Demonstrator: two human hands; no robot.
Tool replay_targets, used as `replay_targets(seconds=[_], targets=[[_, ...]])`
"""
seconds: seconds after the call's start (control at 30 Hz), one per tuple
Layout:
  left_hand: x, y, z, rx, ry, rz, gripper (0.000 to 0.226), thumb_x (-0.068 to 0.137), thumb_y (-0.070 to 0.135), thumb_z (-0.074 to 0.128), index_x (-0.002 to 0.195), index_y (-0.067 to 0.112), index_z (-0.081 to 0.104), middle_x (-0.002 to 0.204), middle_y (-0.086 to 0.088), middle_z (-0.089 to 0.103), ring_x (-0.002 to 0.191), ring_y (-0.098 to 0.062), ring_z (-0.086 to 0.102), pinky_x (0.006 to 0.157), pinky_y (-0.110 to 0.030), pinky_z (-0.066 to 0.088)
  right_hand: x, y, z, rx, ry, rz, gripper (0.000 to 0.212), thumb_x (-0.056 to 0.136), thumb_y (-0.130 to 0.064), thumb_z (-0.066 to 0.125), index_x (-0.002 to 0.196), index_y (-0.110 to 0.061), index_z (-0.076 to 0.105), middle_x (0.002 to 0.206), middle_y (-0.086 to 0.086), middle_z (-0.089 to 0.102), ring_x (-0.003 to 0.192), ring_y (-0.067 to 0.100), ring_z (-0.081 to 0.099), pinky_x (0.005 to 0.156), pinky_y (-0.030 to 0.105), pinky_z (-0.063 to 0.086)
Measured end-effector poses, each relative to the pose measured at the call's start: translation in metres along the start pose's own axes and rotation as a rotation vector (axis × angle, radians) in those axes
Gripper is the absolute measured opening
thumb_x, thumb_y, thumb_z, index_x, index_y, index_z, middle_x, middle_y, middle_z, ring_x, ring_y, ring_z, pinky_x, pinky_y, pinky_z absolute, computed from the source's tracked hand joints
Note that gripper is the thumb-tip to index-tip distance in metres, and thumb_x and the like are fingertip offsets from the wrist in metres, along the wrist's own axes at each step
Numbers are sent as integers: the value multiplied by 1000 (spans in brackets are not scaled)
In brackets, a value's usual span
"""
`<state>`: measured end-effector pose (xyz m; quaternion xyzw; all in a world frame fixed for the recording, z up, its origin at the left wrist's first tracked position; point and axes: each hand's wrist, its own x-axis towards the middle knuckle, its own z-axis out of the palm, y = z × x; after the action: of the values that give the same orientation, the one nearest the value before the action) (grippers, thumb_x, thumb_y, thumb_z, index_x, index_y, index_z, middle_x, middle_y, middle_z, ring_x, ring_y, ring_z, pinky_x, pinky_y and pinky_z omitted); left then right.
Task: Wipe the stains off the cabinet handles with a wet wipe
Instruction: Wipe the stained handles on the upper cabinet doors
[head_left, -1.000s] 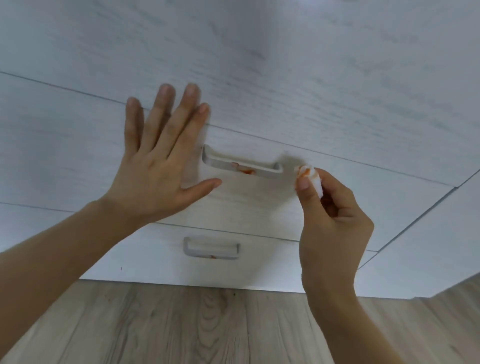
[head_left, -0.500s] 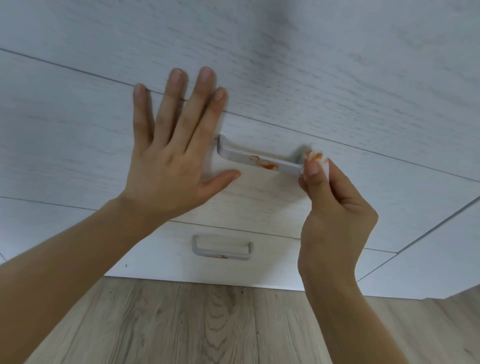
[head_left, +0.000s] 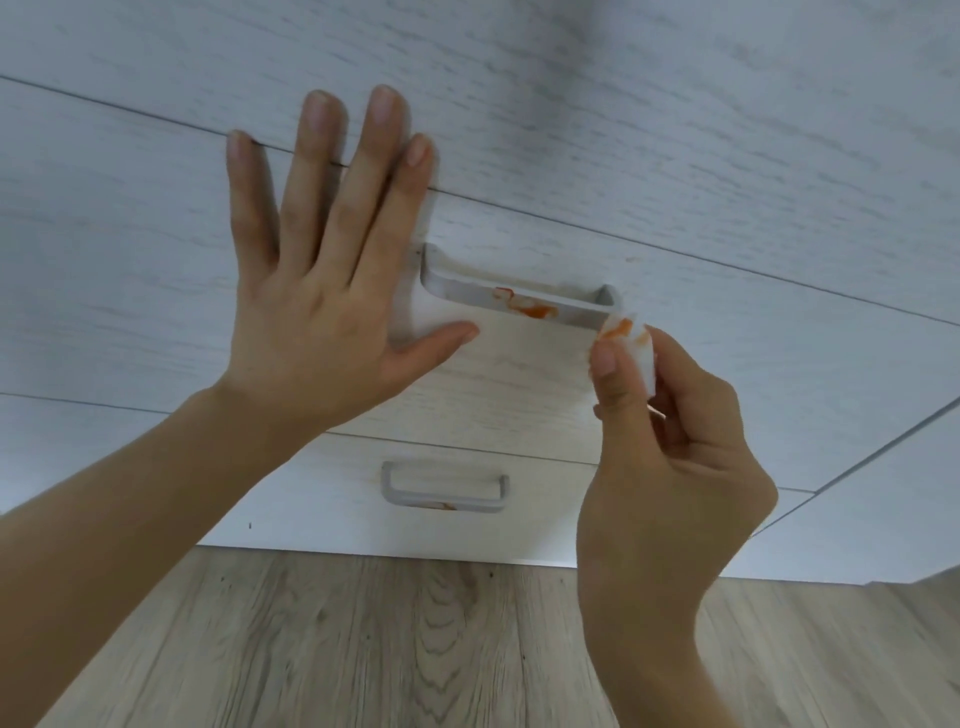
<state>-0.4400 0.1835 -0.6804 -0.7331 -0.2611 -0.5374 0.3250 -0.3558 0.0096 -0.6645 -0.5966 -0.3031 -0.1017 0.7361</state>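
Note:
A white bar handle (head_left: 467, 289) on the middle drawer carries an orange stain (head_left: 535, 307) near its right half. My right hand (head_left: 670, 467) pinches a folded white wet wipe (head_left: 631, 343), itself smeared orange, whose tip touches the handle's right end. My left hand (head_left: 322, 291) lies flat with straight fingers against the drawer front, just left of the handle. On the bottom drawer a second white handle (head_left: 444, 488) shows a small orange mark on its lower edge.
The pale wood-grain cabinet front (head_left: 675, 130) fills the upper view, with drawer seams crossing it. A neighbouring cabinet panel (head_left: 883, 519) stands at the right. Light wooden floor (head_left: 389, 639) runs below the bottom drawer.
My right hand has brought the wipe up and left from a gap away until it meets the handle's right end. The view has moved closer to the drawer. My left hand stays flat.

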Motion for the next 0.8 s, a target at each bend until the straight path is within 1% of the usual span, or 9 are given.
replay_targets(seconds=[0.07,0.13,0.23,0.37,0.47,0.53,0.6,0.67,0.8], targets=[[0,0,0,9,1,-1,97,86,73,43,144,-2,26,145,-22,24,130,-47,22,106,-64,12,2,2,4,-29,-6,-44,17,78,-25,73,92,-32,67,85,-2,66,72,7,60,65,11,46],[-1,0,1,10,5,0,97,85,73,43,144,-2,26,145,-22,24,130,-47,23,106,-65,12,8,3,8,-24,31,-42,15,79,-22,74,92,-25,67,83,-2,67,71,10,60,64,14,47],[0,0,2,9,16,-4,97,86,73,42,144,-2,26,144,-23,25,129,-48,23,105,-65,13,10,6,10,33,77,11,12,79,-24,74,90,-26,69,81,-2,70,71,18,64,64,16,49],[0,1,3,23,22,-9,97,85,73,42,144,-3,27,143,-25,28,129,-48,23,104,-65,14,10,6,10,64,56,39,16,80,-26,72,94,-19,74,82,3,71,76,16,66,69,13,48],[1,0,3,24,29,-8,98,84,73,44,143,-3,27,142,-26,32,128,-49,24,103,-66,15,11,6,9,39,35,10,10,81,-23,72,91,-24,72,81,1,69,74,10,63,70,13,46],[1,0,3,22,26,-5,99,84,73,44,144,-3,26,143,-25,29,128,-49,23,104,-65,14,13,5,5,40,32,10,12,78,-23,75,88,-28,71,79,-1,70,73,10,65,69,12,48],[0,0,3,21,19,-9,99,83,73,44,144,-2,25,144,-24,25,129,-48,22,105,-64,13,14,3,1,78,62,21,14,75,-25,77,88,-27,71,78,-3,71,73,16,67,67,15,51],[-1,0,3,14,21,-14,98,84,73,44,144,-2,25,144,-23,25,129,-48,21,106,-64,12,14,2,1,81,50,-10,16,74,-27,76,89,-26,70,77,-6,70,71,19,67,65,19,53],[1,1,2,-9,17,-18,97,85,72,44,143,-3,27,144,-24,26,129,-49,23,105,-65,12,12,4,7,29,7,-80,11,79,-22,75,82,-26,65,72,-7,66,67,12,64,64,15,49]])
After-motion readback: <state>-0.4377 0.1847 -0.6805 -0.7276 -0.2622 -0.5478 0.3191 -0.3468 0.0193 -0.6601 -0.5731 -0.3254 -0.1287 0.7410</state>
